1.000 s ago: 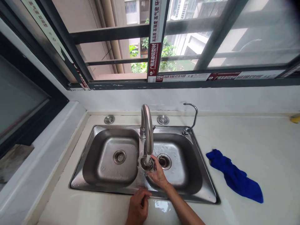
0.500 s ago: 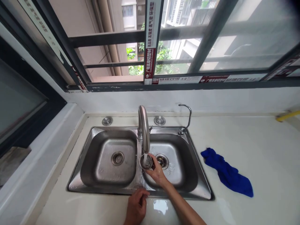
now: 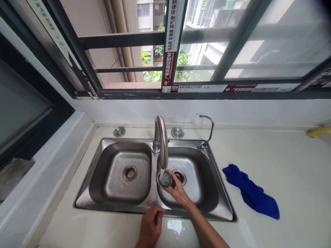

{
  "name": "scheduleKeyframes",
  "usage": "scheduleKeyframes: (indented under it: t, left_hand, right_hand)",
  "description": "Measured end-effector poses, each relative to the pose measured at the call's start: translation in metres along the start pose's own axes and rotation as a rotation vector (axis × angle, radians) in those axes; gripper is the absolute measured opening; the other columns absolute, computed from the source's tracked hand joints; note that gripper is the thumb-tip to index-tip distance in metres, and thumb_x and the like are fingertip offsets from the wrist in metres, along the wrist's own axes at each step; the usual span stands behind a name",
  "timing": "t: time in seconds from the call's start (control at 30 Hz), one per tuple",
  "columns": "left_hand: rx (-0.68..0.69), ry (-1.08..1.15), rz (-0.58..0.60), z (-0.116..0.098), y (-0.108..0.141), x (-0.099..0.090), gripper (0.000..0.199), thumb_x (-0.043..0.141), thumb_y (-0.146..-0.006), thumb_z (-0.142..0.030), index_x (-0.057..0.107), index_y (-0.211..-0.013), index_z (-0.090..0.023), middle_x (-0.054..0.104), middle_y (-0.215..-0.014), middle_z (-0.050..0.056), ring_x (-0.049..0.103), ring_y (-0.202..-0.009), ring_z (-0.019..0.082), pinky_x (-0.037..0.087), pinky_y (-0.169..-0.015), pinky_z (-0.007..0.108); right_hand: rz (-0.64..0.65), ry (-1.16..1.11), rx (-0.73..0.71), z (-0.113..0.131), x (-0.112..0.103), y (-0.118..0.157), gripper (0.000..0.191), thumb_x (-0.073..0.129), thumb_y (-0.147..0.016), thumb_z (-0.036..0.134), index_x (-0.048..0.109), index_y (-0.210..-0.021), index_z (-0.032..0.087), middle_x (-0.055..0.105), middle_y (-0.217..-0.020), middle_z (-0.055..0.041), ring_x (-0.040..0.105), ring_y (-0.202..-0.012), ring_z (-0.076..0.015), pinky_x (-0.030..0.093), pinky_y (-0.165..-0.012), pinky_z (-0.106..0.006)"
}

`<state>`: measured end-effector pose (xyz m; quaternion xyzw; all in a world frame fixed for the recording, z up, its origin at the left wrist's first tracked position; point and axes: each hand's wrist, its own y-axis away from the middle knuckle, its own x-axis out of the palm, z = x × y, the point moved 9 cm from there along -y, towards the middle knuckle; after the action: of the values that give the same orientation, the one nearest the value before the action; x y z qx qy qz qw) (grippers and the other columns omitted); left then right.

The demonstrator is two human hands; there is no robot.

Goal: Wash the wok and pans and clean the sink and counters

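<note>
My right hand point(image 3: 179, 193) holds a small metal strainer cup point(image 3: 164, 179) by its side, over the left part of the right sink basin point(image 3: 204, 186). Water runs from the curved faucet point(image 3: 162, 141) into the cup. At the sink's front edge rests my left hand point(image 3: 152, 223), its fingers curled in; whether anything is inside them is hidden. Behind my right hand, the right basin's drain point(image 3: 179, 177) is partly visible.
The left basin point(image 3: 121, 193) has its own drain point(image 3: 129, 173). Two round metal lids point(image 3: 119, 131) point(image 3: 177, 132) lie behind the sink. A thin curved spout point(image 3: 212, 129) stands at the back right. A blue cloth point(image 3: 250, 191) lies on the counter at right.
My right hand and the cup have shifted slightly right, and the cup is tilted differently under the water. The faucet also appears a little further right as the view shifts.
</note>
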<state>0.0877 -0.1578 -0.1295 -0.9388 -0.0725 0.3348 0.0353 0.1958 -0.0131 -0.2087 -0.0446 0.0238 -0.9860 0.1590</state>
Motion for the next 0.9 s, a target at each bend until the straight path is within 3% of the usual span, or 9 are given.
scheduleKeyframes:
  t: [0.2,0.37,0.53,0.67,0.8,0.9]
  left_hand:
    - [0.007,-0.029,0.015,0.002,0.002,0.003,0.025,0.046,-0.084,-0.007,0.066,-0.091,-0.020,0.071,-0.081,0.003,0.067,-0.074,0.015,0.052,-0.070,0.025]
    - [0.010,-0.045,0.041,0.001,0.001,0.004,0.026,0.046,-0.083,-0.006,0.067,-0.090,-0.020,0.072,-0.083,0.004,0.069,-0.078,0.016,0.054,-0.073,0.026]
    - [-0.045,0.006,0.032,-0.007,-0.012,0.002,0.021,0.047,-0.089,-0.015,0.067,-0.095,-0.020,0.073,-0.088,0.005,0.069,-0.082,0.016,0.055,-0.073,0.026]
    - [-0.081,0.051,0.034,-0.019,-0.032,0.003,0.023,0.046,-0.093,-0.022,0.066,-0.104,-0.021,0.073,-0.097,0.007,0.068,-0.087,0.016,0.055,-0.071,0.024]
    - [-0.085,0.013,0.078,-0.029,-0.053,0.011,0.032,0.043,-0.094,-0.025,0.061,-0.121,-0.021,0.071,-0.101,0.008,0.067,-0.079,0.014,0.054,-0.069,0.024]
    - [-0.088,-0.111,0.162,-0.035,-0.064,0.021,0.043,0.044,-0.092,-0.025,0.053,-0.134,-0.022,0.070,-0.102,0.008,0.066,-0.079,0.015,0.053,-0.076,0.029]
  right_hand:
    - [0.076,0.128,-0.045,0.002,-0.001,-0.003,0.073,0.076,-0.064,0.024,0.050,-0.133,0.025,0.055,-0.136,-0.0104,0.052,-0.126,-0.0288,0.040,-0.109,-0.048]
    - [0.135,0.341,-0.032,-0.007,-0.032,-0.010,0.068,0.076,-0.052,0.016,0.062,-0.118,0.022,0.063,-0.123,-0.0106,0.055,-0.121,-0.0334,0.037,-0.110,-0.055]
    - [0.046,0.212,-0.017,0.011,-0.058,-0.008,0.071,0.074,-0.066,0.023,0.051,-0.133,0.025,0.053,-0.140,-0.0102,0.049,-0.131,-0.0297,0.033,-0.114,-0.052]
    - [0.014,0.030,-0.009,0.034,-0.055,-0.003,0.072,0.076,-0.070,0.029,0.049,-0.136,0.028,0.045,-0.148,-0.0106,0.041,-0.139,-0.0296,0.035,-0.114,-0.050]
    - [0.029,0.076,-0.055,0.055,-0.049,0.003,0.066,0.075,-0.074,0.031,0.051,-0.135,0.030,0.040,-0.152,-0.0107,0.035,-0.143,-0.0287,0.037,-0.113,-0.050]
    - [0.029,0.093,-0.083,0.060,-0.047,0.006,0.063,0.075,-0.076,0.031,0.051,-0.134,0.031,0.041,-0.151,-0.0108,0.037,-0.141,-0.0280,0.039,-0.111,-0.048]
